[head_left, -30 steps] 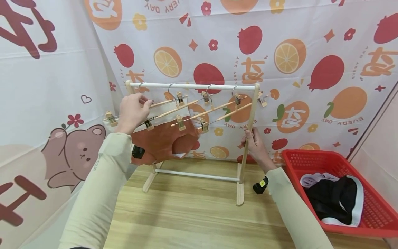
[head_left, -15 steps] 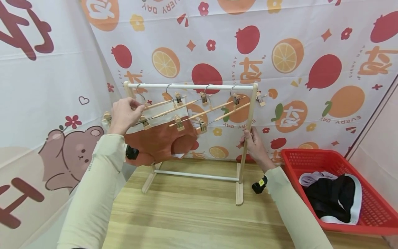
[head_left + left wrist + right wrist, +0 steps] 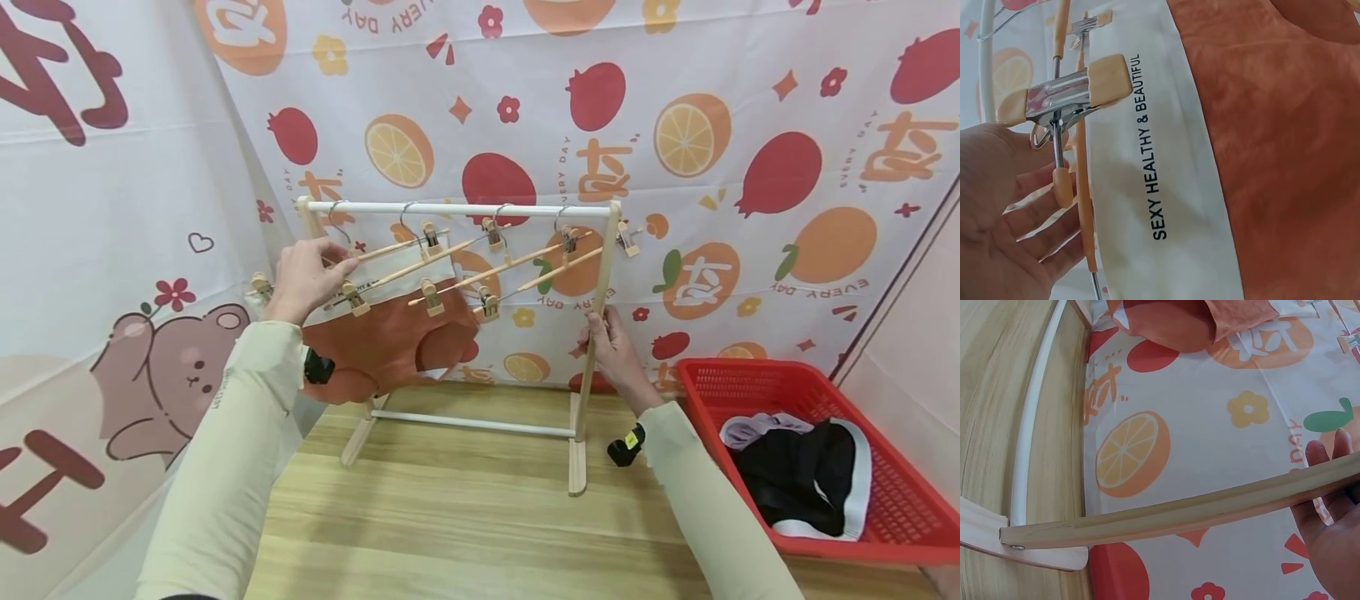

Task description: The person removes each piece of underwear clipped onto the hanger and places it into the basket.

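Above the worktop's (image 3: 450, 517) far-left corner, the left grip (image 3: 303, 275) pinches the briefs' (image 3: 390, 333) hanger (image 3: 386, 249); the right grip (image 3: 615, 343) clasps the post (image 3: 605, 267), best braced against wobble.

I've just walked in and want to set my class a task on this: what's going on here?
A person is working at a small rack. The left hand holds the leftmost hanger, from which orange-brown underwear hangs; the right hand grips the rack's right post. Three other hangers share the top bar. At the right, a red basket holds a black garment and a lilac one.
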Demonstrator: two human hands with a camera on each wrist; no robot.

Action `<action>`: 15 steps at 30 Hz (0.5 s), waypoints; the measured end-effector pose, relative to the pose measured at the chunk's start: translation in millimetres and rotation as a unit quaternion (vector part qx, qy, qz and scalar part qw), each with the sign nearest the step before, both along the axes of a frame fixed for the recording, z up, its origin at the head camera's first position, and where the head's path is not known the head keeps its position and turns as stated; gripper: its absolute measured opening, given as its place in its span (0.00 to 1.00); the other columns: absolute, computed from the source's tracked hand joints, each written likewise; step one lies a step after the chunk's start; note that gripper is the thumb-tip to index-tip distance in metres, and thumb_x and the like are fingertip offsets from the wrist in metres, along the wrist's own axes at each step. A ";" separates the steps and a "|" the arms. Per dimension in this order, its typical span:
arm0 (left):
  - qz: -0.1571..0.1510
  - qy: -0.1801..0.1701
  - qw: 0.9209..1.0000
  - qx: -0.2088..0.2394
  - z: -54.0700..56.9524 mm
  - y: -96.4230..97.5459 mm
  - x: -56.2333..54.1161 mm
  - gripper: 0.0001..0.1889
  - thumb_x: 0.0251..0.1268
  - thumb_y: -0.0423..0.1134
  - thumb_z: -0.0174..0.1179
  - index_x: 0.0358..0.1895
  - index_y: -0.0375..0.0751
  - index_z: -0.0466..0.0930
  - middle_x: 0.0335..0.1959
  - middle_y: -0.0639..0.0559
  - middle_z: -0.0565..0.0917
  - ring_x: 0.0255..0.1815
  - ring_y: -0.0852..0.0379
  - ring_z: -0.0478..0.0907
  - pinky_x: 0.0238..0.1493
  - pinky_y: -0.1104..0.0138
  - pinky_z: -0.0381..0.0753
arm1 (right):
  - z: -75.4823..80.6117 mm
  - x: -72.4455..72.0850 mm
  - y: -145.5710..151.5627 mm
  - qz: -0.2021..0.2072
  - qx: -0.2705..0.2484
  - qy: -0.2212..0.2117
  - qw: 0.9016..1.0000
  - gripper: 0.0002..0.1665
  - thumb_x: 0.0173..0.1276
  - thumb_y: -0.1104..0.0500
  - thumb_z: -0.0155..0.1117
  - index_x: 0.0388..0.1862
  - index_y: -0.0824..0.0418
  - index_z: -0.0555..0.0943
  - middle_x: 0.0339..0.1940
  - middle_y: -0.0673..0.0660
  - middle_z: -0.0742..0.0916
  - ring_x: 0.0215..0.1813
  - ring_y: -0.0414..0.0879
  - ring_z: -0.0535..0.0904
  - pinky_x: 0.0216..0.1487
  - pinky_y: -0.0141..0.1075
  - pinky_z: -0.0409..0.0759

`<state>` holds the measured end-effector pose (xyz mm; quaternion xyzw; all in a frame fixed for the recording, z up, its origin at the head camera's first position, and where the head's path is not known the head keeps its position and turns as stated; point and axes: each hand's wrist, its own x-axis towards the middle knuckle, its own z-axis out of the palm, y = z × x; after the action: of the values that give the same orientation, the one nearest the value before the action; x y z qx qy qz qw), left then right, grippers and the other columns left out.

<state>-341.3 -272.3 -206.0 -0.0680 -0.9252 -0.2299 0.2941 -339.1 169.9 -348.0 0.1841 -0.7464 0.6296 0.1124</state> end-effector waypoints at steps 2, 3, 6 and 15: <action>-0.004 -0.007 1.000 -0.006 0.0 0.2 -0.2 0.16 0.72 0.44 0.62 0.49 0.33 0.85 0.44 0.30 0.88 0.46 0.34 0.84 0.51 0.43 0.75 | -5.1 -5.2 1.1 0.000 -0.006 -0.001 1.000 0.12 0.86 0.52 0.40 0.58 0.55 0.67 0.38 0.67 0.79 0.37 0.44 0.81 0.44 0.29 0.82; -0.005 -0.010 1.000 -0.008 0.1 0.7 -0.1 0.16 0.73 0.43 0.61 0.50 0.33 0.85 0.45 0.30 0.88 0.47 0.34 0.84 0.51 0.43 0.75 | -8.1 -8.4 1.7 -0.002 -0.008 0.002 1.000 0.12 0.86 0.51 0.40 0.58 0.55 0.67 0.37 0.65 0.79 0.37 0.44 0.81 0.44 0.29 0.83; -0.008 -0.017 1.000 -0.008 -0.2 1.1 -1.3 0.15 0.73 0.42 0.61 0.51 0.33 0.85 0.47 0.31 0.88 0.48 0.35 0.84 0.53 0.43 0.75 | -16.0 -16.7 2.9 -0.005 -0.014 0.007 1.000 0.15 0.85 0.49 0.40 0.59 0.56 0.66 0.36 0.60 0.79 0.38 0.45 0.81 0.43 0.30 0.83; -0.018 -0.011 1.000 -0.004 -3.3 -0.8 -4.5 0.13 0.73 0.41 0.61 0.49 0.35 0.88 0.44 0.34 0.89 0.42 0.39 0.85 0.40 0.58 0.72 | -9.1 -10.4 2.4 0.008 -0.021 -0.002 1.000 0.09 0.86 0.54 0.39 0.55 0.51 0.66 0.38 0.69 0.78 0.36 0.40 0.80 0.43 0.29 0.83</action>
<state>-345.8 -273.1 -209.3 -0.0830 -0.9280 -0.2316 0.2797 -349.5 172.3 -357.0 0.1860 -0.7316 0.6466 0.1095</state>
